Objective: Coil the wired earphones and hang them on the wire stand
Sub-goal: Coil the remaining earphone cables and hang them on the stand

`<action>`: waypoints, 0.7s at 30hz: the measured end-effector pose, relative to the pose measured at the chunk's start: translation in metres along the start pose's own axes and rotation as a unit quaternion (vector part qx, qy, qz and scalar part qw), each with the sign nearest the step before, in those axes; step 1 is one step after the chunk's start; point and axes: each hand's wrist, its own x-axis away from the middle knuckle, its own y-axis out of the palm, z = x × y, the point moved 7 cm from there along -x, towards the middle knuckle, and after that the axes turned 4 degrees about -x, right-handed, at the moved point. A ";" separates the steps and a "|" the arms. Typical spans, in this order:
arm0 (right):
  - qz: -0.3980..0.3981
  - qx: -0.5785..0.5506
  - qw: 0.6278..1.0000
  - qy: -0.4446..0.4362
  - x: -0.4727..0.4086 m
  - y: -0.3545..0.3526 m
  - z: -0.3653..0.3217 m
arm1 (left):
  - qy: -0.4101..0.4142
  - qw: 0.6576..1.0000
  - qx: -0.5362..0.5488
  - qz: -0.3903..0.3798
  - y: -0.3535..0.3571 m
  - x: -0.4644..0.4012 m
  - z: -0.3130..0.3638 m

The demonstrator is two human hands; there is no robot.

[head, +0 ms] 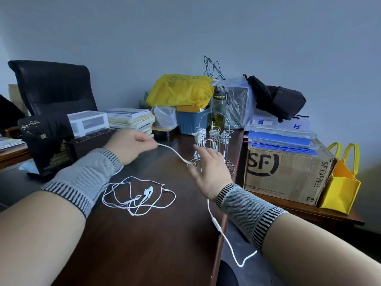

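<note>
A dark brown wooden desk (144, 244) carries the task items. The left hand (132, 144), fingers curled, pinches one end of a white earphone cable (175, 154) above the middle of the desk. This cable runs taut to the right hand (208, 172), whose fingers are spread and nearly straight; the cable passes the thumb side of that hand, though whether the thumb grips it cannot be told. Below the wrist the same cable, with its inline remote (216, 222), hangs over the desk's right edge. Both forearms wear grey knitted wristbands (243, 207).

A second set of white wired earphones (140, 196) lies in a loose tangle on the desk near its centre, buds and plug visible. The silver wire stand (214, 133), with arched handle, stands close to the right edge just beyond the right hand; several coiled white earphones hang on it.

Beside the desk, at right, sits a brown cardboard box (288, 174) marked SF Express.
</note>
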 end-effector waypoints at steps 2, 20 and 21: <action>-0.018 -0.041 0.998 -0.034 -0.002 0.001 -0.017 | 0.044 0.998 -0.025 -0.043 0.020 0.003 0.022; 0.116 -0.216 0.953 0.176 0.003 -0.040 0.067 | -0.129 0.938 0.269 -0.175 0.042 -0.003 -0.012; 0.127 -0.232 0.948 0.180 0.004 -0.043 0.070 | -0.136 0.939 0.247 -0.196 0.048 0.000 -0.008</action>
